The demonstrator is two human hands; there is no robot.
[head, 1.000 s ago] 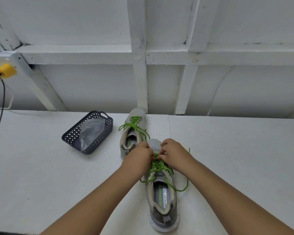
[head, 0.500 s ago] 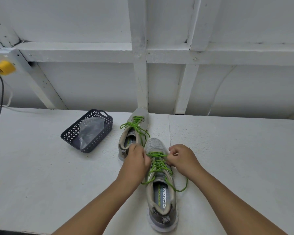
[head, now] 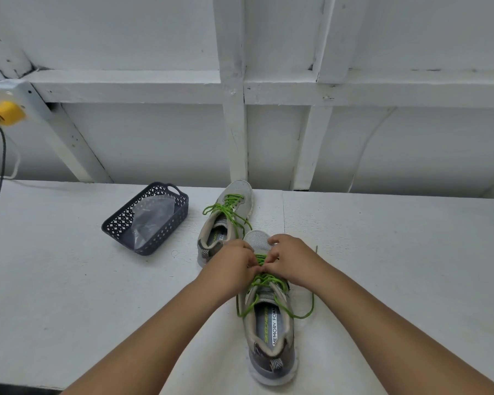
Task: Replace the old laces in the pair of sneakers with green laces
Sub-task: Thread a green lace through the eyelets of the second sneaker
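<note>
Both hands, left hand and right hand, had fingers pinched on the green lace of the near sneaker, which looked thin, soft and slippery, best held near its ends.

near sneaker's lower lacing hidden under hands (fingertips too)

- The near sneaker is set on the table, heel toward the viewer.
- The far sneaker is placed just behind it, to the left.
- The basket is placed left of the far sneaker.
- A bag is held in the basket.
- Both hands, left hand and right hand, are met over the near sneaker's lace.
</note>
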